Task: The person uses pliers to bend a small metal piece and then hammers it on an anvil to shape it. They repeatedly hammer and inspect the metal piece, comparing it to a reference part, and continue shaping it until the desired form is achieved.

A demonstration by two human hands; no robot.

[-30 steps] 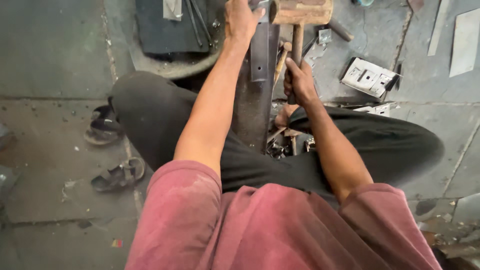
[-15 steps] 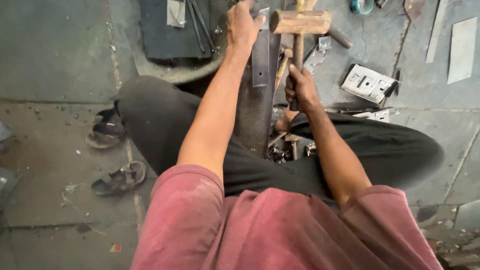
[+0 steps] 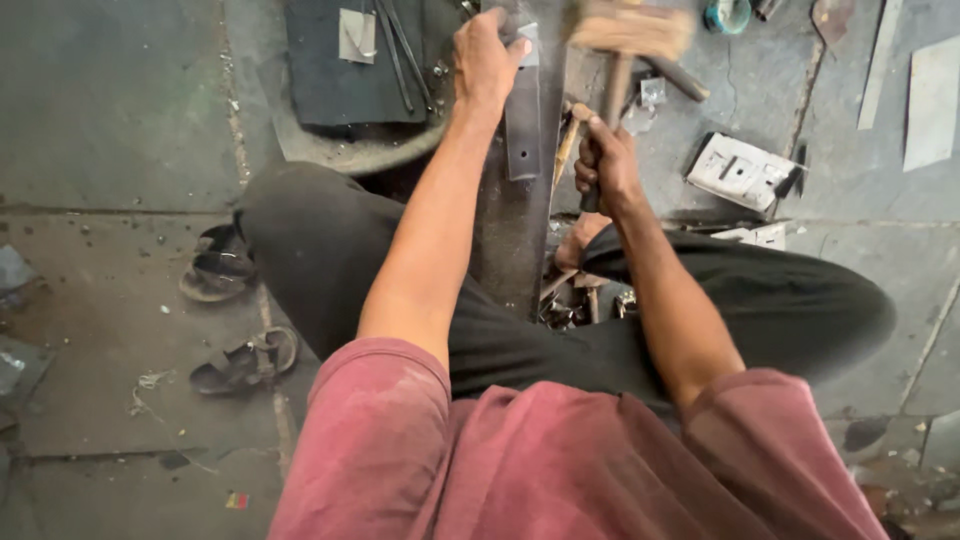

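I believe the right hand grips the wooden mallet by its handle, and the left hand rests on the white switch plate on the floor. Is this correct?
One detail is wrong. In the head view the left hand holds the long metal strip, not the white switch plate, which lies untouched on the floor. The right hand does grip the wooden mallet by its handle.

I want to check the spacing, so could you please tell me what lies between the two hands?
In the head view, a flat metal bar lies between the left hand, which presses it, and the right hand gripping the mallet.

Mallet head [image 3: 630,28] motion-blurred; metal strip [image 3: 522,110] top cut off by frame edge
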